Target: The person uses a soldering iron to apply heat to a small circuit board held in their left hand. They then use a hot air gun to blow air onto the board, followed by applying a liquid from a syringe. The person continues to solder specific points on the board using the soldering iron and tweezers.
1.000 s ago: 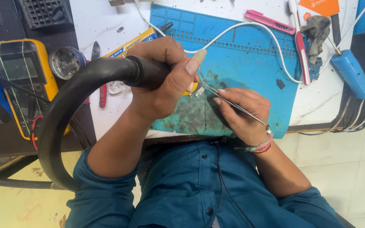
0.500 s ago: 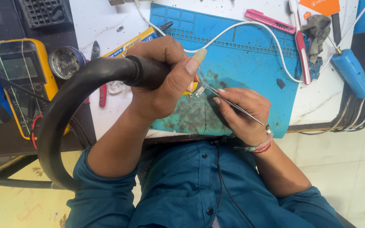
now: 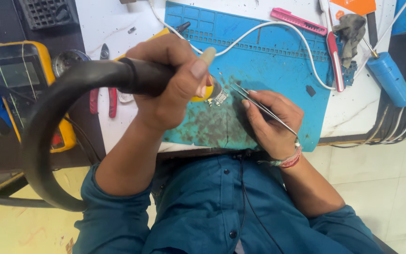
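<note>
Green and small, the circuit board point(image 3: 219, 98) lies on the stained blue mat point(image 3: 269, 61) near the front edge of the bench point(image 3: 353, 108), half hidden behind the thumb of the left hand point(image 3: 172, 84); its parts are too small to make out. The left hand is clenched around a black hose-fed heat tool point(image 3: 137, 77), whose nozzle end is covered by the fingers and thumb, just above and touching or nearly touching the board's left side; which one cannot be told. The thick black hose point(image 3: 43, 127) loops away to the left and is cut off at the frame edge. The right hand point(image 3: 271, 120) pinches thin metal tweezers point(image 3: 261, 107), tips pointing at the board from its right and stopping just beside it. Farther out lie a white cable point(image 3: 254, 33), a pink tool point(image 3: 297, 19), a blue-handled tool point(image 3: 391, 80) and, on the left, a yellow meter point(image 3: 19, 80) partly behind the hose.
</note>
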